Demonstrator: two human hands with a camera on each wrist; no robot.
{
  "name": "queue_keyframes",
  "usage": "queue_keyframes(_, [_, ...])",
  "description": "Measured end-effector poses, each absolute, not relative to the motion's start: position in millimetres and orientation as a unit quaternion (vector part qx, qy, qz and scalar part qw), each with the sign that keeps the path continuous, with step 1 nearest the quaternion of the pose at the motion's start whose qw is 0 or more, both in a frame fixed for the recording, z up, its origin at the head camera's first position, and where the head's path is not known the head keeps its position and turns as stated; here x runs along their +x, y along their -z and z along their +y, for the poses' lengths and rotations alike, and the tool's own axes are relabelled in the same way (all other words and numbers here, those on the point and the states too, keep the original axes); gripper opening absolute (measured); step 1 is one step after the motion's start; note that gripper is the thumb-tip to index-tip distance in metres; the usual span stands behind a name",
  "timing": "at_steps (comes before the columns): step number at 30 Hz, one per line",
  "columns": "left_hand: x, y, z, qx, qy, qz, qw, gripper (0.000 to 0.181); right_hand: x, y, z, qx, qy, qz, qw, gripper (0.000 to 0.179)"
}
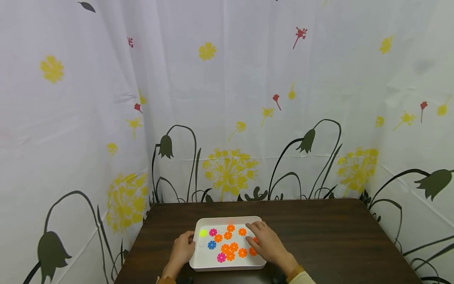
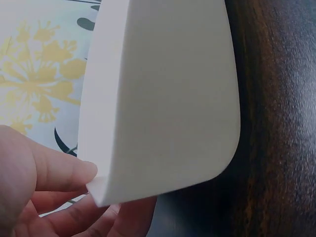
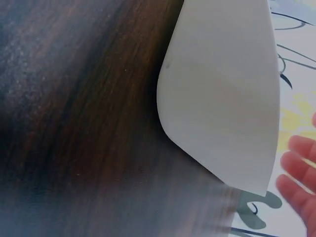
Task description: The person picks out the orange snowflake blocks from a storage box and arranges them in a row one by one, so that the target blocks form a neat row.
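Observation:
A white rectangular tray [image 1: 213,266] holds flat, round, flower-shaped pieces. Most are orange [image 1: 242,252]; there are also pink pieces [image 1: 221,257], a blue one [image 1: 211,245], a yellow-green one [image 1: 203,233] and faint whitish ones. My left hand [image 1: 182,249] grips the tray's left side. In the left wrist view its thumb [image 2: 74,174] lies on the rim, with the other fingers below the wall's edge. My right hand [image 1: 268,242] is over the tray's right side, fingers spread and partly hiding orange pieces. The right wrist view shows its fingers [image 3: 298,168] apart from the tray wall, holding nothing.
The tray is at the near part of a dark wooden table [image 1: 319,236]. Behind and beside the table hangs a white curtain [image 1: 227,98] with yellow, red and dark green flower prints.

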State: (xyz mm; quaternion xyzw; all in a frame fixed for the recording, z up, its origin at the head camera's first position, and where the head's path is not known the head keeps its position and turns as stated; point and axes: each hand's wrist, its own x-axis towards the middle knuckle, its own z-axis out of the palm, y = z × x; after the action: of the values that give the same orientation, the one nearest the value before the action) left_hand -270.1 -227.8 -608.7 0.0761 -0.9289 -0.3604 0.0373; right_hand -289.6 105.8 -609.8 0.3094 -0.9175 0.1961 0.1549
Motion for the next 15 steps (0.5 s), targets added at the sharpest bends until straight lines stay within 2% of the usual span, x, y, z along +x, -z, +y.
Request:
queue_keyframes(7, [-270.1,604.7,-229.6,0.081,0.359,-0.930,0.021,0.036,-303.3,607.7,105.7,0.309,-0.176,-0.932,0.074,0.044])
queue_keyframes(15, [-268.1,605.3,-233.3,0.074,0.371,-0.926,0.007,0.035,-317.8,609.0,104.5,0.354,-0.113,-0.928,0.023,0.035])
